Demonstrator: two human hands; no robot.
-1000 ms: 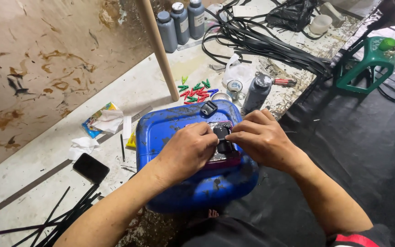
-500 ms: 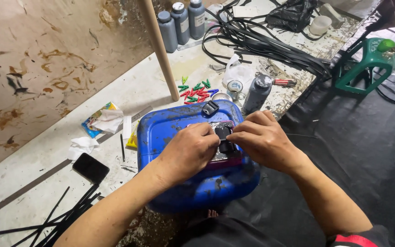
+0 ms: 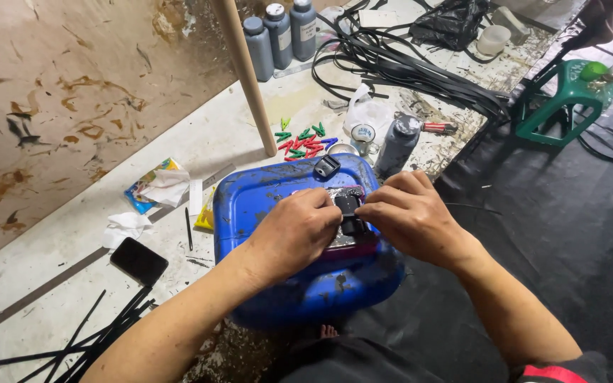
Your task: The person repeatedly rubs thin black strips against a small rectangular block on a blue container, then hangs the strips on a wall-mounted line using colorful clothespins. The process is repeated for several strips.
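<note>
Left hand [image 3: 296, 230]: fingers curled, pinching the small black plastic buckle [image 3: 349, 206].
Right hand [image 3: 409, 213]: fingers bent, gripping the same buckle.
Buckle: atop a scuffed, rounded blue plastic can [image 3: 264, 195].

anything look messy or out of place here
Yes. The blue drum lies on its side as a work surface, both hands pinching a small black part. Black straps sprawl tangled behind.

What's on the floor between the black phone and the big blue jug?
In the head view, between the black phone and the blue jug lie a thin dark pen-like stick and a small yellow packet, right beside the jug.
</note>
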